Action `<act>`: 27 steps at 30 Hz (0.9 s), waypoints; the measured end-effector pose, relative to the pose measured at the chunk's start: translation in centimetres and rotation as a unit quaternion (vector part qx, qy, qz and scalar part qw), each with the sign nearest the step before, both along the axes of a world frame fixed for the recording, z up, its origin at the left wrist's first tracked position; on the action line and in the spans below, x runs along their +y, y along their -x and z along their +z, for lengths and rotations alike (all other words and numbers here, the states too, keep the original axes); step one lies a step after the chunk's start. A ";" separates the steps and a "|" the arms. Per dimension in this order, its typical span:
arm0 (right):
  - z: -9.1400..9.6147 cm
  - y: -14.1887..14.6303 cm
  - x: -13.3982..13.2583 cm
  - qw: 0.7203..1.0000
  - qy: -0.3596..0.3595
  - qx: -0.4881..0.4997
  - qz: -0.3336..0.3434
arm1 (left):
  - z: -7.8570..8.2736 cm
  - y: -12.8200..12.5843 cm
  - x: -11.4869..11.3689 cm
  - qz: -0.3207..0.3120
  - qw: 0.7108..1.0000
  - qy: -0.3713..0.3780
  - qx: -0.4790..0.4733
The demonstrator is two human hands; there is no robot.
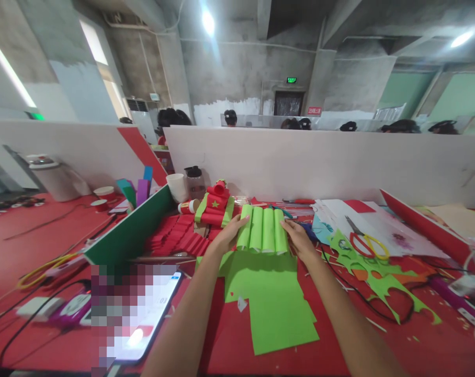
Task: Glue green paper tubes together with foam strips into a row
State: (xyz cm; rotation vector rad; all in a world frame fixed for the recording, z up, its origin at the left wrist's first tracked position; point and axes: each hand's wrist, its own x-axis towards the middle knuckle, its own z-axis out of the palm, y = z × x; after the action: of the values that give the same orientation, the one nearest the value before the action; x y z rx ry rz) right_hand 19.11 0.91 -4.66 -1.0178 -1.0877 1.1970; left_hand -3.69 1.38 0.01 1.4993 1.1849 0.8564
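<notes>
Several light green paper rolls lie side by side above a stack of green paper sheets on the red table. My left hand presses against the left end of the row, fingers curled round the outer roll. My right hand holds the right end of the row, fingers laid on the outer roll. Both hands squeeze the rolls together between them.
A red and green paper tank model and folded red paper strips sit behind the left hand. Scissors and green paper offcuts lie to the right. A phone lies front left. A white paper cup, a green divider and a white partition stand behind.
</notes>
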 end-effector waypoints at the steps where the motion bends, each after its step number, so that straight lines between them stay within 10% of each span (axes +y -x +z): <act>1: 0.2 0.1 -0.1 1.000 -0.008 0.014 -0.002 | 0.1 -0.3 -0.2 -0.007 1.000 0.011 -0.027; 27: 0.1 1.6 -1.0 1.000 -0.008 0.000 0.011 | -0.8 -2.3 -0.5 0.014 0.973 0.032 -0.228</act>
State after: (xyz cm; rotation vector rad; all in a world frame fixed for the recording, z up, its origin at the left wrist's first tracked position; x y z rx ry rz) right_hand 17.49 -0.14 -4.58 -0.9969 -1.1090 1.2036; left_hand -1.42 0.89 -0.80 1.1508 0.8826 1.1006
